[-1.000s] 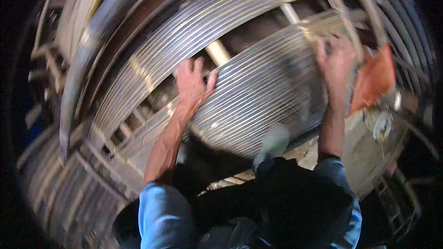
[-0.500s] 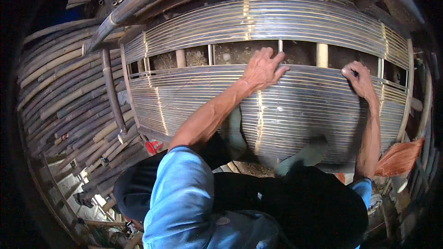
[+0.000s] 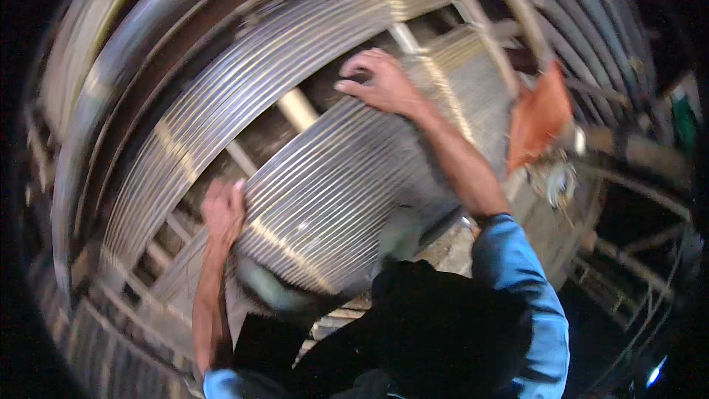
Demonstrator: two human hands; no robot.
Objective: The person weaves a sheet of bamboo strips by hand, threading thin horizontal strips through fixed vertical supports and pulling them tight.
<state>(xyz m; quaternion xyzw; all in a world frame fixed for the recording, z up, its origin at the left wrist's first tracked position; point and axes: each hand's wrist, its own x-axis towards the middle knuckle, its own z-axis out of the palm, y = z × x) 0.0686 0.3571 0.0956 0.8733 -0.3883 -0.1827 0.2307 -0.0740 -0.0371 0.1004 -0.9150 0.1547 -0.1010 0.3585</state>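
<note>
A long panel of thin dark slats with pale edges (image 3: 317,177) lies in front of me, tied across by light lashings. My left hand (image 3: 223,207) rests at the panel's upper edge, at the left. Motion smears it somewhat, but its thumb stands apart from the fingers and nothing shows in it. Farther right, along the same edge, is my right hand (image 3: 378,83). Its thumb and fingers curl toward each other next to the outermost slat. What lies between their tips cannot be made out.
A second slatted band (image 3: 258,89) runs beyond a gap crossed by pale bars (image 3: 298,109). Thick poles (image 3: 122,59) curve past the far left side. An orange sheet-like piece (image 3: 543,118) hangs at the right, below stacked poles (image 3: 583,29).
The view has swung to the right, so the panel now slants and more of the right side shows. Both hands remain along the panel's upper edge. The picture is more blurred.
</note>
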